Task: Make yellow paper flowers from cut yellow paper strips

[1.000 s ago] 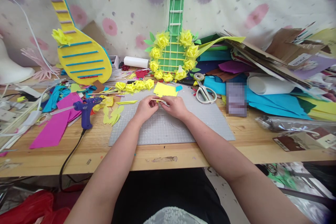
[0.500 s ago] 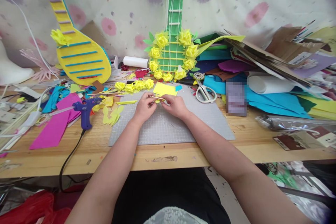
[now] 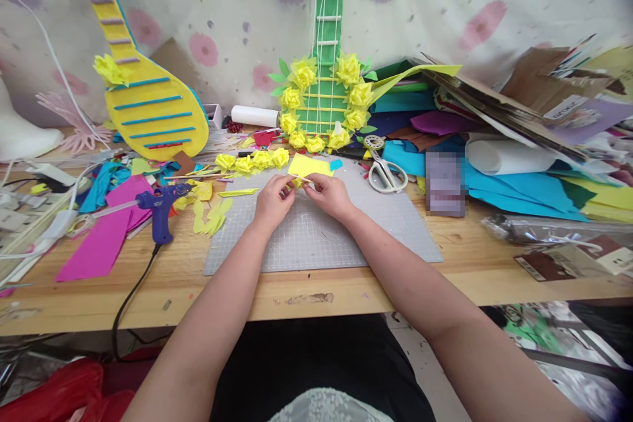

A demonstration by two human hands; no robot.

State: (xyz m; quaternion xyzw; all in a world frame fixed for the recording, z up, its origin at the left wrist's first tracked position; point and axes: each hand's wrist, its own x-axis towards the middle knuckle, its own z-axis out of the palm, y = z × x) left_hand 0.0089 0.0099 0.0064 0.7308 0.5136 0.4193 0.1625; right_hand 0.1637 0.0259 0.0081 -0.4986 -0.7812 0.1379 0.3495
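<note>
Over the grey cutting mat (image 3: 316,244) my two hands meet fingertip to fingertip. My left hand (image 3: 275,203) is closed in a pinch on a small yellow paper piece (image 3: 297,182). Closed as well, my right hand (image 3: 328,195) pinches a thin pale stick (image 3: 305,179) that lies across the paper. The fingers hide much of both. Just behind them are a flat yellow paper sheet (image 3: 310,165) and a small blue scrap (image 3: 336,164). A row of yellow paper roses (image 3: 260,160) sits behind my left hand.
A blue glue gun (image 3: 162,208) stands at left by pink paper (image 3: 93,247). Scissors (image 3: 388,177) lie right of my hands. At the back lean a green paper instrument (image 3: 324,109) with yellow roses and a yellow one (image 3: 163,95). Coloured sheets (image 3: 519,191) pile up at right.
The stick has shifted slightly to the right and tilts differently between my fingers. Both hands stay in nearly the same place, still pinching.
</note>
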